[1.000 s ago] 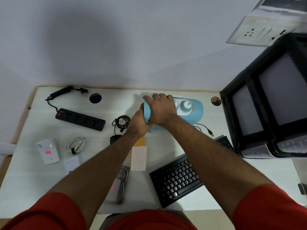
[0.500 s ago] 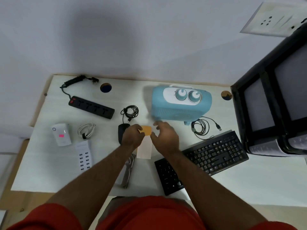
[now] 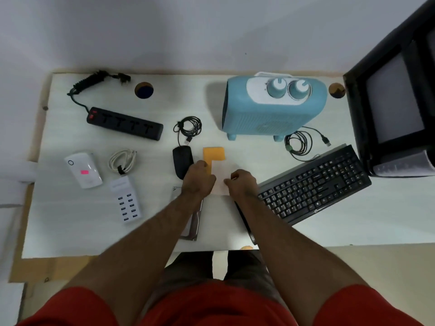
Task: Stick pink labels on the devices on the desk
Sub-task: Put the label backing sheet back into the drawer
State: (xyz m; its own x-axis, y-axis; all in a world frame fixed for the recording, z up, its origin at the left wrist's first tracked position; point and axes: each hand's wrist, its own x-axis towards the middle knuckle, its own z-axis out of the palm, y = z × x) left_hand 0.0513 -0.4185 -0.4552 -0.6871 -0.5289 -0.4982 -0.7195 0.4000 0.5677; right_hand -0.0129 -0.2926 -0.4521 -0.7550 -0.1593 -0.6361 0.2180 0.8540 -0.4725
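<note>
Nearest to me, both forearms reach out from red sleeves over the front edge of the desk (image 3: 70,231), and the hands meet at the label sheet (image 3: 220,177), a pale strip lying just in front of an orange pad (image 3: 214,154). My left hand (image 3: 199,182) is curled with its knuckles up, pressing on the left edge of the sheet; my right hand (image 3: 242,181) is bunched with thumb and forefinger pinched at the sheet's right edge, though I cannot tell whether a label is already between them. I judge this to be the peel step: holding the sheet down and lifting off one pink label. Under my left forearm lies a metal hard drive (image 3: 191,228), mostly hidden, and just beside my left hand is the black mouse (image 3: 182,162). To the right sits the black keyboard (image 3: 313,184); to the left, the white USB hub (image 3: 127,200) and, further left, the white adapter (image 3: 83,169), which already carries a pink label (image 3: 84,172). Further back stand the black power strip (image 3: 124,123) and the blue heater (image 3: 273,107); I can see no label on either from here. The next move calls for a clean peel without curling the sticker, then carrying it to an unlabelled device and pressing it flat on a smooth face.
</note>
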